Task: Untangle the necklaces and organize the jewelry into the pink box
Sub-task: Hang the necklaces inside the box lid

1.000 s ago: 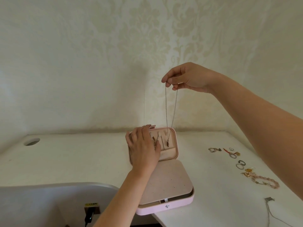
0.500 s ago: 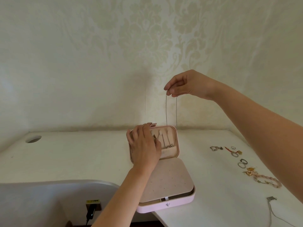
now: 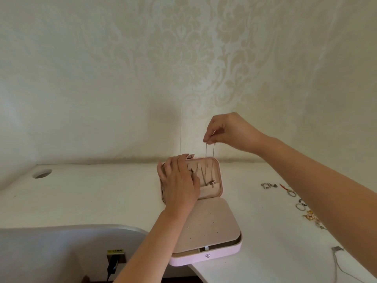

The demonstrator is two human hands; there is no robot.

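The pink box (image 3: 206,256) lies open at the table's front edge, its lid (image 3: 220,172) standing upright with small hooks inside. My right hand (image 3: 229,132) is above the lid and pinches a thin silver necklace (image 3: 206,158). Its doubled chain hangs straight down in front of the lid, with the pendant (image 3: 211,182) at the lid's pocket. My left hand (image 3: 177,181) rests on the inside left of the lid, covering that part. Its thumb touches a chain by a hook.
Loose jewelry lies on the white table to the right: a silver bracelet (image 3: 268,185), a red string piece (image 3: 285,187), rings (image 3: 301,205), gold pieces (image 3: 311,216) and a silver chain (image 3: 336,260). A cable hole (image 3: 42,173) sits far left. A grey chair back (image 3: 61,242) is below left.
My right hand has come down toward the lid with the necklace, so the pendant now hangs lower at the lid's pocket. My left hand has stayed on the lid.
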